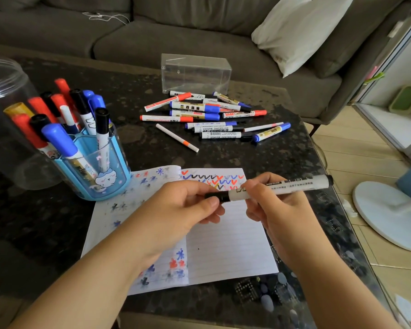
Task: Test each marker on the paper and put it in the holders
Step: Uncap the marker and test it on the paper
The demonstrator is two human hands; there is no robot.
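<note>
I hold a black whiteboard marker [280, 186] level above the lined paper [226, 245]. My right hand [278, 210] grips its white barrel. My left hand [188, 205] pinches the black cap at the marker's left end; the cap sits on or right at the tip. The paper carries red, blue and black check marks along its top edge and star scribbles on its left page. A blue holder [97, 172] at the left is packed with several red, blue and black markers. A heap of loose markers [209, 117] lies on the dark table beyond the paper.
A clear plastic box [196, 73] stands behind the loose markers. A large clear jar [7, 119] sits at the far left, behind the blue holder. A grey sofa with a pale cushion [299, 32] lies past the table. A white fan base [389, 214] stands on the floor right.
</note>
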